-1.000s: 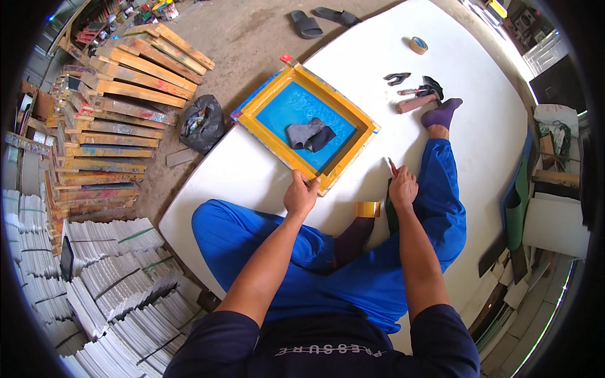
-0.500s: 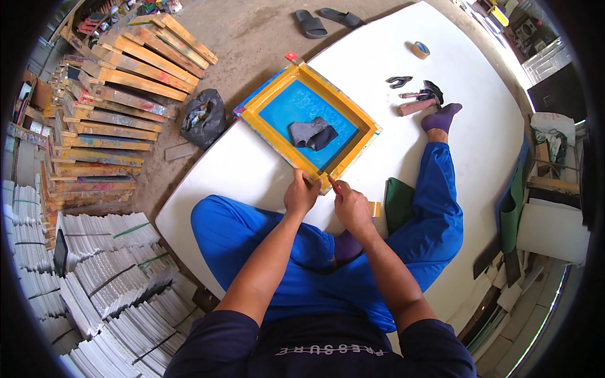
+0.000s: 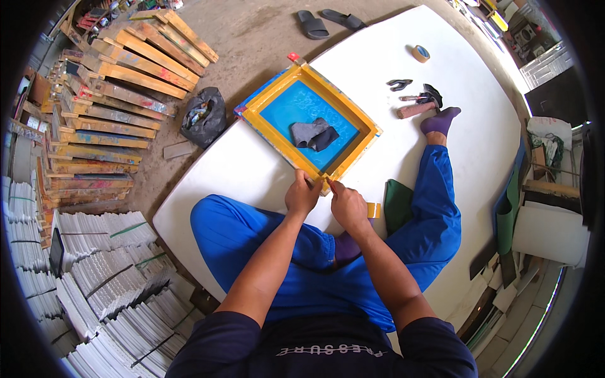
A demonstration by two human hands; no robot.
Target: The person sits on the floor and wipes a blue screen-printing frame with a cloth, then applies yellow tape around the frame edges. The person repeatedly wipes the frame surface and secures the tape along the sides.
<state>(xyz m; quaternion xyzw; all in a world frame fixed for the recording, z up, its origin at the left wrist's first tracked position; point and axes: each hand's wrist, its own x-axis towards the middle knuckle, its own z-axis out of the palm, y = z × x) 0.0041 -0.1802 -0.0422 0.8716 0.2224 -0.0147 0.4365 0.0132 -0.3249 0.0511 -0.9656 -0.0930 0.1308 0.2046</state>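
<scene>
Since a second ago, right hand [image 3: 350,206] has joined left hand [image 3: 302,194] at the yellow screen frame's [image 3: 271,135] near corner; both sets of fingers pinch tape there. Frame lies flat on white board [image 3: 252,173], grey cloth [image 3: 314,134] inside. Best done pressing tape smooth along the edge, judged.

White board [image 3: 491,151] on floor: yellow-framed blue screen [image 3: 311,128], tape roll [image 3: 420,53], tools [image 3: 417,99], green cloth [image 3: 397,205].

One yellow screen frame [image 3: 310,123], two sandals [image 3: 328,22], two tape rolls [image 3: 420,53].
</scene>
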